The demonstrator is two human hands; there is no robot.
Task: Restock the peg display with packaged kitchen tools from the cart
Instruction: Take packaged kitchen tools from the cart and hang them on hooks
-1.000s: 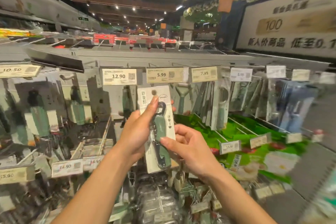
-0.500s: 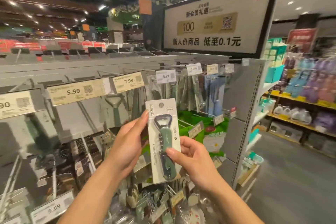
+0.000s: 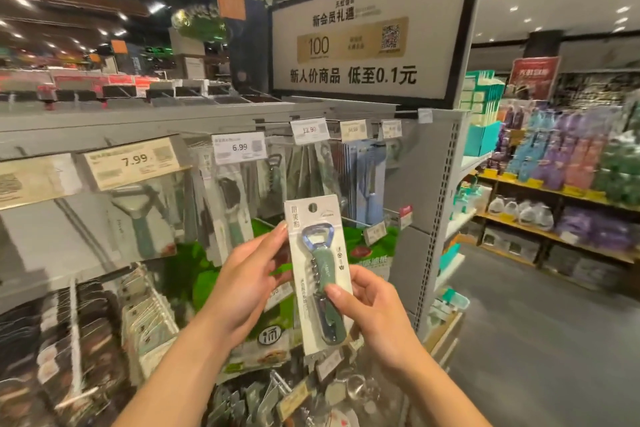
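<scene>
A carded bottle opener pack (image 3: 320, 274), white card with a green-handled opener and corkscrew, stands upright in front of the peg display (image 3: 408, 163). My left hand (image 3: 247, 276) holds its left edge, fingertips at the upper part of the card. My right hand (image 3: 372, 308) pinches the lower right side, thumb across the green handle. The card's hang hole at the top is free, on no peg. Behind it hang similar packs under price tags 7.99 (image 3: 135, 160), 6.99 (image 3: 239, 147) and 12.90 (image 3: 309, 130).
Lower pegs carry packs (image 3: 83, 333) at bottom left and green bags (image 3: 370, 250) behind the card. A big white sign (image 3: 363, 45) tops the gondola end. To the right runs an aisle floor (image 3: 540, 340) with stocked shelves (image 3: 561, 191) beyond.
The view has swung right along the display, from the 12.90 and 5.99 tags to the gondola end. Both hands keep the pack, which has moved right with them.
</scene>
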